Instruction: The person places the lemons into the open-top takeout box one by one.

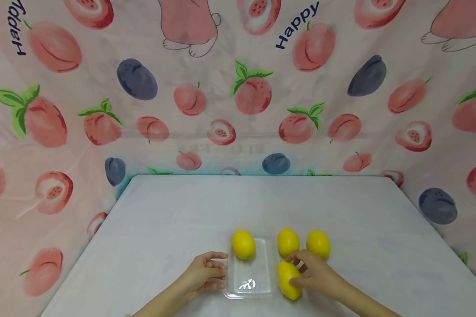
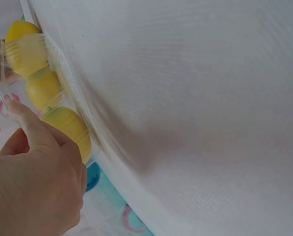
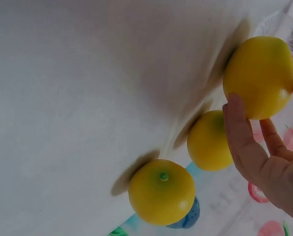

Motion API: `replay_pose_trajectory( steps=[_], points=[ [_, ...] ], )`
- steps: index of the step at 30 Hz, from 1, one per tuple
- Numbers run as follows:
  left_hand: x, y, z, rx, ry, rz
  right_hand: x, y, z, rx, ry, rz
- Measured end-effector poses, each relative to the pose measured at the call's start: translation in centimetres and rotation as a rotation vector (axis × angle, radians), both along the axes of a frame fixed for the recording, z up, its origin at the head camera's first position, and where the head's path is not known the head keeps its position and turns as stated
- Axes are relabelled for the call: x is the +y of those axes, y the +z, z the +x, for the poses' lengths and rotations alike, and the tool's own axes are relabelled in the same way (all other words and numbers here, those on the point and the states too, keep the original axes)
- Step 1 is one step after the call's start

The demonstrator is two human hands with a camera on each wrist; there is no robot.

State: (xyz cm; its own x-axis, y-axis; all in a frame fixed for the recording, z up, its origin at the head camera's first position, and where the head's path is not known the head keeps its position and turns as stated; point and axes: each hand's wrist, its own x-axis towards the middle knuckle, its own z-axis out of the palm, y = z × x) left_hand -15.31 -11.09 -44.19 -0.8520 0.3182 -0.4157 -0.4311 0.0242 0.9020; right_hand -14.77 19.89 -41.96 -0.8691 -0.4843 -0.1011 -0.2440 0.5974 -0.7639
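A clear plastic container (image 1: 258, 264) lies on the white table with one lemon (image 1: 243, 244) inside, at its far left corner. My left hand (image 1: 207, 273) is at the container's left side, its fingers reaching to the wall; in the left wrist view a fingertip of the left hand (image 2: 43, 162) is at the rim. Just right of the container, my right hand (image 1: 315, 273) holds a lemon (image 1: 287, 279) between thumb and fingers. The right wrist view has the held lemon (image 3: 259, 76) close over the cloth, with the right hand (image 3: 269, 162) along its side.
Behind the right hand, two more lemons stand side by side, one nearer the container (image 1: 288, 241) and one farther right (image 1: 318, 243). A fruit-printed curtain (image 1: 222, 88) hangs behind and beside the white-covered table (image 1: 174, 211).
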Motion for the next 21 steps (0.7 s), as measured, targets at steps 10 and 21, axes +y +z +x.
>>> replay_pose_trajectory(
  steps=[10, 21],
  points=[
    [-0.17, 0.08, -0.16, -0.011, 0.007, -0.006, -0.42, -0.28, -0.39, -0.096, -0.006, -0.007],
    [-0.25, 0.04, 0.06, -0.002, 0.0, -0.002, -0.49, -1.05, -0.27, -0.217, -0.072, -0.045]
  ],
)
